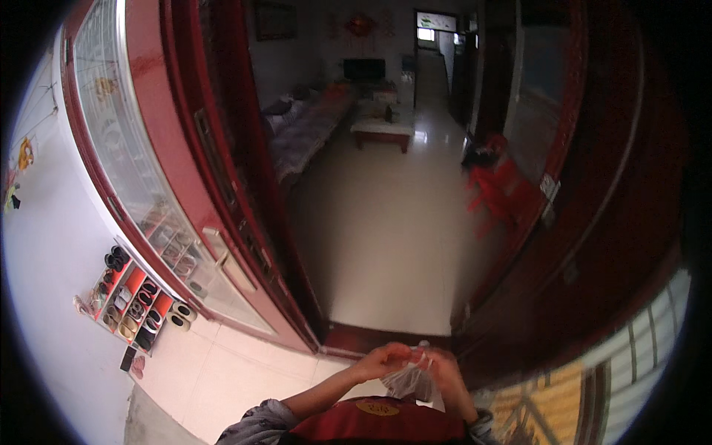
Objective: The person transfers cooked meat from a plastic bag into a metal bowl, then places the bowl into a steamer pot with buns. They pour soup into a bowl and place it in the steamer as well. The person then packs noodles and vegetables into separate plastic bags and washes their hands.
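Close in front of my body, at the doorway, my left hand [391,359] and my right hand [440,366] come together with fingers pinched. Between and below them hangs a thin see-through plastic bag [408,384], gathered at its top where both hands grip it. What the bag holds, if anything, I cannot make out. Part of the fingertips is blurred and small. Under my forearms shows a dark red apron [348,421] with a yellow round patch, and grey sleeves reach my elbows.
A red door [148,89] with glass stands open at left; a dark red door leaf [593,245] is at right. Ahead lies the threshold [371,337]. Inside are a sofa [311,133], a low table [381,122] and a red chair [498,185]. A shoe rack [132,300] stands left.
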`<state>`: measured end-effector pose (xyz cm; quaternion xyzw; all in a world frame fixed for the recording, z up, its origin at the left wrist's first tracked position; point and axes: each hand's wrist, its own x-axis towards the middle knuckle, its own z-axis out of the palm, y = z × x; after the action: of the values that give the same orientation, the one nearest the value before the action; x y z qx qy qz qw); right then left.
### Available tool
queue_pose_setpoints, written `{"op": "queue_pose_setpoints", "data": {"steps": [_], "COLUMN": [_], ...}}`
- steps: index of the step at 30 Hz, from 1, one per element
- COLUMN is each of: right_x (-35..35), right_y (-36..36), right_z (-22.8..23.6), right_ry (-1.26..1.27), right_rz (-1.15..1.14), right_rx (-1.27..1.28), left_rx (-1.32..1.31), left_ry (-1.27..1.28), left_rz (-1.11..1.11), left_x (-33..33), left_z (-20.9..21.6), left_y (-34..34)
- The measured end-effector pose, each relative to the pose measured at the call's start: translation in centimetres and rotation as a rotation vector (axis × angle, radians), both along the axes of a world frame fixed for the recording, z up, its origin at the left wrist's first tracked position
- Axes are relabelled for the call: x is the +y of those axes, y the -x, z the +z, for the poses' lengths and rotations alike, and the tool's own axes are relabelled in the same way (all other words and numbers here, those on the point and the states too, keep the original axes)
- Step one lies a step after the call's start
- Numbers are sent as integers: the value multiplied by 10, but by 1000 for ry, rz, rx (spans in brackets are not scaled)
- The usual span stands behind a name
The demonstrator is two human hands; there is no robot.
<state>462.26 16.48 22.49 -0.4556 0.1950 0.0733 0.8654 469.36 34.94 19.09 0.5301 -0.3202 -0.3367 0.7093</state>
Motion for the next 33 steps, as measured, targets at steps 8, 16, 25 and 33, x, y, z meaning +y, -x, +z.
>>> {"op": "queue_pose_setpoints", "data": {"steps": [8,16,25,33], "right_x": [-98,-150,-172,-134], "right_y": [-154,-322,-525,-726], "right_z": [0,18,3,26], "right_ry": [30,112,326,541], "right_rz": [-8,-16,329,533], "right_rx": [64,-7,-293,-464], "left_rx": [189,374,430,356], "left_ry": [-179,-33,98,42], "left_rz": [219,626,896,1069], "left_x": [-81,-67,-52,-8], "left_z": [22,7,30,62], "left_y": [-139,-319,-544,-645]}}
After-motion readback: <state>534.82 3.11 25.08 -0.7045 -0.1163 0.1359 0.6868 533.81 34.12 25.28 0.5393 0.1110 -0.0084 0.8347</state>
